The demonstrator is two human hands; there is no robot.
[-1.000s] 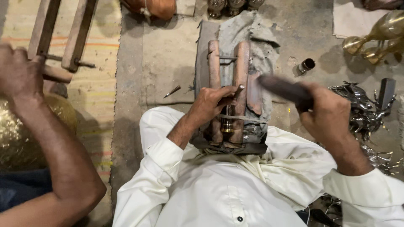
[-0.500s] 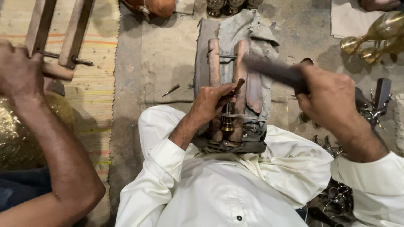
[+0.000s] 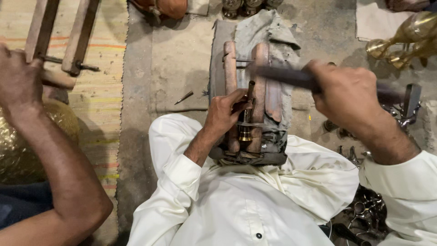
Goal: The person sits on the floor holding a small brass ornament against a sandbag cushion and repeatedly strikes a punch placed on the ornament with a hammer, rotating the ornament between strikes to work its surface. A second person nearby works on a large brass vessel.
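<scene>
Concrete floor [image 3: 173, 68], dusty and bare in patches, with a striped woven mat [image 3: 102, 105] along one side where another person's arm [image 3: 50, 155] works at a second wooden frame [image 3: 59, 32]. You sit in white clothing with a wooden clamp [image 3: 261, 86] of two upright bars braced between your knees over a grey cloth [image 3: 273, 32], which puts the work close under both hands. Your right hand [image 3: 350, 98] has its fingers closed round a long dark file [image 3: 282, 76], laid across the clamp top. Your left hand [image 3: 225, 114] wraps its fingers about a small brass fitting [image 3: 246, 132] standing pinched between the bars, steadying it. Brass vessels [image 3: 405, 38] stand at the far right; a small pointed tool [image 3: 184, 97] lies loose on the floor.
</scene>
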